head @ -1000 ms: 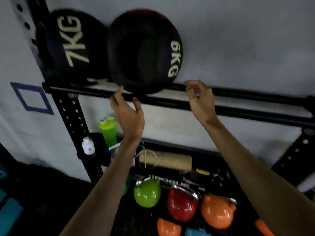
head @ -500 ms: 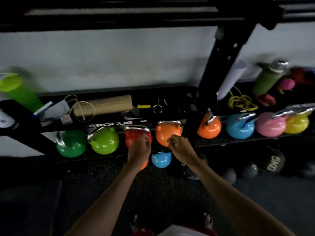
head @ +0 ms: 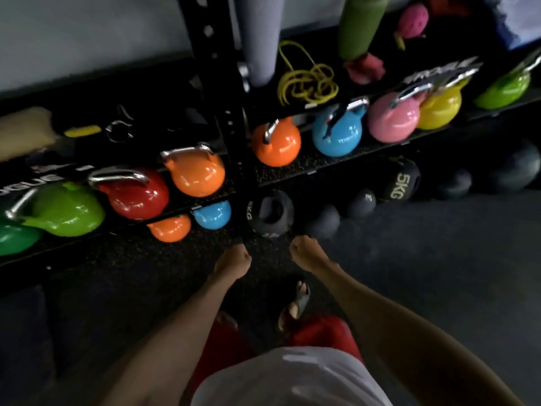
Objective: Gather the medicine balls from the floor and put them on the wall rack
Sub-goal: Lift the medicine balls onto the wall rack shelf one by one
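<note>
Fists: left hand (head: 234, 263) and right hand (head: 307, 253) curled, empty, near medicine ball (head: 273, 213).

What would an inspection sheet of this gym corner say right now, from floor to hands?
Surface: dark rubber floor, dimly lit.
Job's things: nearest medicine ball straight ahead, 5KG ball further right, smaller dark balls between and beyond; all on the floor.
Clutter: coloured kettlebells on the low shelves.
Hands: left hand and right hand, both curled, holding nothing.
Cables: yellow cord coiled above the kettlebells.
Surroundings: grey wall, black rack upright, two rolled mats.
</note>
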Tool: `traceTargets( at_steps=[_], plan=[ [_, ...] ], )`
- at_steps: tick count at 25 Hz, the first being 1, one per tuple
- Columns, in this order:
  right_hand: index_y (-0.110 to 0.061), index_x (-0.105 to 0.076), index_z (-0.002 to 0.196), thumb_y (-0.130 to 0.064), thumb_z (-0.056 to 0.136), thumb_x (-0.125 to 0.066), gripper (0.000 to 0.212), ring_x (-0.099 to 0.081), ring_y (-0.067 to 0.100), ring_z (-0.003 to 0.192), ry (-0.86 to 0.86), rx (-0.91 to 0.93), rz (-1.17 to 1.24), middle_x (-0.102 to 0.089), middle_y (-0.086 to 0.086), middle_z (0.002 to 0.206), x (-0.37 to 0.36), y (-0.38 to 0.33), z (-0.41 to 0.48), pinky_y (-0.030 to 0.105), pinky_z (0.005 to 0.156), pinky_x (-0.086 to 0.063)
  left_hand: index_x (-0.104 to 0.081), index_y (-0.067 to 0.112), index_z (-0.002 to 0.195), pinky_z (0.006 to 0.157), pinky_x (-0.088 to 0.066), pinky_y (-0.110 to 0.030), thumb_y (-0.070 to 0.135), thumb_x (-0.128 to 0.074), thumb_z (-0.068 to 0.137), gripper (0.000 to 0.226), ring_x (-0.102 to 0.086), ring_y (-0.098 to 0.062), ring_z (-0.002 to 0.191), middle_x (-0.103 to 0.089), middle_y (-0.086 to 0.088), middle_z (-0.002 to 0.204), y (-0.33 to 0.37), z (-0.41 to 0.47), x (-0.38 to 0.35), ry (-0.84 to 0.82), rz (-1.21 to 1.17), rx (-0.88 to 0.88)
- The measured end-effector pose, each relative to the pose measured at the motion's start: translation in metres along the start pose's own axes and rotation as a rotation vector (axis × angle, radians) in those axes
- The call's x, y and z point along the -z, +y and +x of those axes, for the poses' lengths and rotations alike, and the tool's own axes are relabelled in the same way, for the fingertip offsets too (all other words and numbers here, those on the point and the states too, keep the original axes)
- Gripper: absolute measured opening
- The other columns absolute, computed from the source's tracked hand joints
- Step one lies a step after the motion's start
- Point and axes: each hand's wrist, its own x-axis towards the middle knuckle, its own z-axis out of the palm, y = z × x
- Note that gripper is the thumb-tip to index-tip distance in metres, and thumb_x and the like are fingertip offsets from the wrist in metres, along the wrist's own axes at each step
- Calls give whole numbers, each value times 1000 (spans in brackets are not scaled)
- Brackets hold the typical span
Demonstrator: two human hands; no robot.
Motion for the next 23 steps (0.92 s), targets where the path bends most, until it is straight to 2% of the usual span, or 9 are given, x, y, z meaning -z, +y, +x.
traceTargets(
  at_steps=[3,6,8,10,12,13,16,20,23],
  plan=[
    [-2,-69,100,-22,94,-45,32,-64,39,102,-56,-66,44,-67,22,107,-7,50,43,37,82,-49,-66,4,95,81,-58,-44,17,-52,91,20,-71,-35,90,-73,-21,96,29,46,-41,-65,-43,9],
    [0,-66,89,-15,95,-46,26,-65,37,99,-112,-174,119,-67,22,104,-31,81,103,39,79,-49,-63,12,88,79,-59,-46,16,-55,93,10,-71,-36,89,-73,-20,93,35,116,-77,-99,-137,31],
    [-10,-55,65,-12,92,-47,28,-68,34,92,-68,-205,181,-68,21,92,-51,94,152,37,70,-48,-59,19,90,80,-58,-47,16,-56,93,5,-70,-35,91,-72,-18,95,23,173,-105,-116,-183,15],
    [-11,-43,57,-12,87,-46,31,-69,37,88,-29,-259,255,-67,22,83,-83,113,212,36,65,-45,-57,21,99,85,-57,-49,17,-57,93,8,-68,-34,96,-70,-16,104,1,238,-133,-111,-219,45],
    [-8,-57,73,-12,89,-45,21,-66,40,96,-6,-290,279,-68,25,98,-112,128,269,36,70,-44,-54,19,116,92,-54,-50,21,-58,92,24,-65,-35,106,-65,-16,116,-25,301,-158,-89,-266,140],
    [-6,-64,92,-14,92,-46,19,-64,40,103,24,-286,302,-68,24,109,-125,133,299,38,77,-46,-49,17,126,97,-52,-50,25,-59,93,35,-62,-35,112,-62,-16,123,-38,332,-167,-67,-297,183],
    [-2,-48,132,-29,93,-54,48,-52,40,122,104,-305,383,-57,23,130,-155,142,378,43,98,-44,-32,18,147,110,-42,-48,47,-63,91,70,-48,-27,132,-43,-9,149,-67,405,-181,-8,-400,277],
    [-5,-35,137,-38,88,-62,65,-52,38,124,223,-342,537,-56,19,132,-199,144,467,47,103,-45,-11,31,157,119,-28,-48,79,-70,64,121,-27,-21,147,-17,0,164,-89,481,-193,2,-501,325],
    [-6,-43,128,-32,91,-64,50,-61,36,116,355,-401,653,-63,17,124,-216,144,498,41,94,-51,-13,37,157,120,-24,-51,95,-64,43,137,-28,-18,147,-21,5,164,-106,508,-200,-77,-638,291]
  ],
)
